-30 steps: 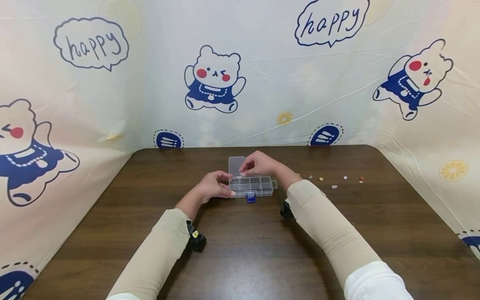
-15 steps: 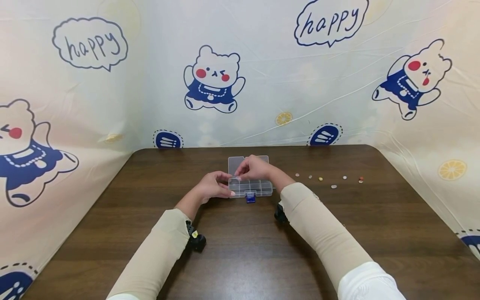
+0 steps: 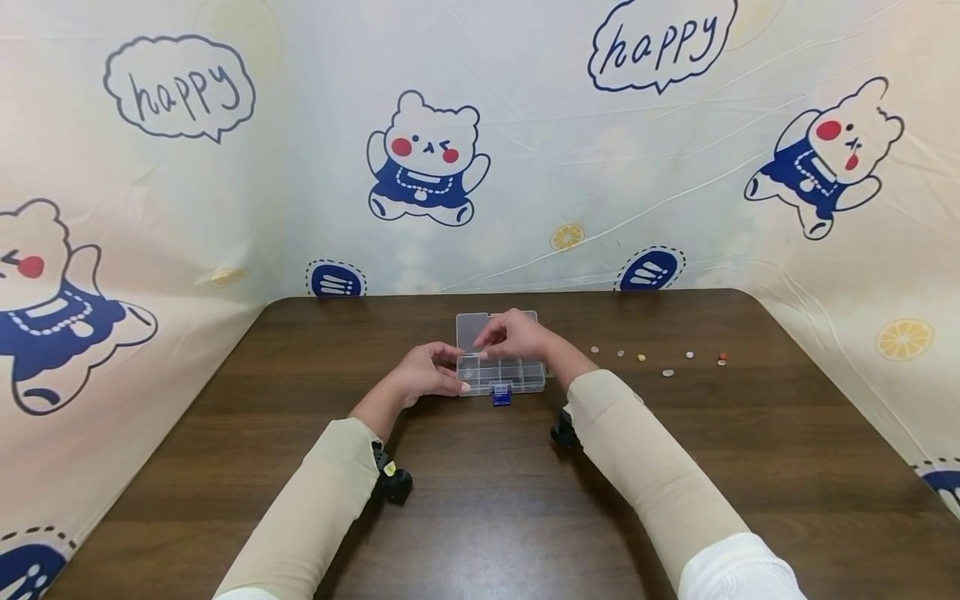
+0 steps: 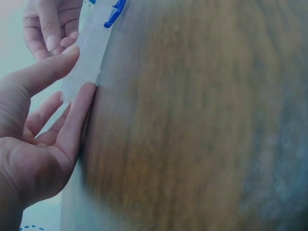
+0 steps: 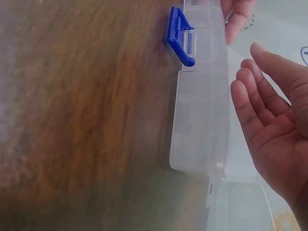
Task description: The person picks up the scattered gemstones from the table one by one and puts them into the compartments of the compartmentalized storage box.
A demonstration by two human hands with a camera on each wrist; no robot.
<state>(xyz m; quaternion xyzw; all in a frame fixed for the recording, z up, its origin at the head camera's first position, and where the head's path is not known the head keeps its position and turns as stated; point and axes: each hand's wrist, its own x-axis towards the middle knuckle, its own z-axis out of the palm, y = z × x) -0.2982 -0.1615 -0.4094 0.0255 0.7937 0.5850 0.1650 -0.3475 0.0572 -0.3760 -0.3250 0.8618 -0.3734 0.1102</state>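
Note:
A clear plastic compartment box (image 3: pixel 517 375) stands on the table, its lid (image 3: pixel 469 330) raised at the back and its blue latch (image 3: pixel 502 396) facing the front. My left hand (image 3: pixel 423 372) grips the box's left end; in the left wrist view its thumb and fingers lie along opposite sides there. Over the back row of compartments is my right hand (image 3: pixel 517 335), fingertips close above the left part. The right wrist view shows that hand's fingers (image 5: pixel 243 101) loosely bent, thumb apart from them, with nothing visible between.
Several small pebbles lie scattered to the right on the brown wooden table (image 3: pixel 480 492), among them a yellow pebble (image 3: pixel 641 357), a white pebble (image 3: pixel 667 372) and a reddish pebble (image 3: pixel 723 357). A printed cloth (image 3: pixel 525 183) surrounds the table at the back and sides.
My right hand went down and left to the back-left compartments, then rose slightly and shifted right. My left hand has stayed at the box's left end.

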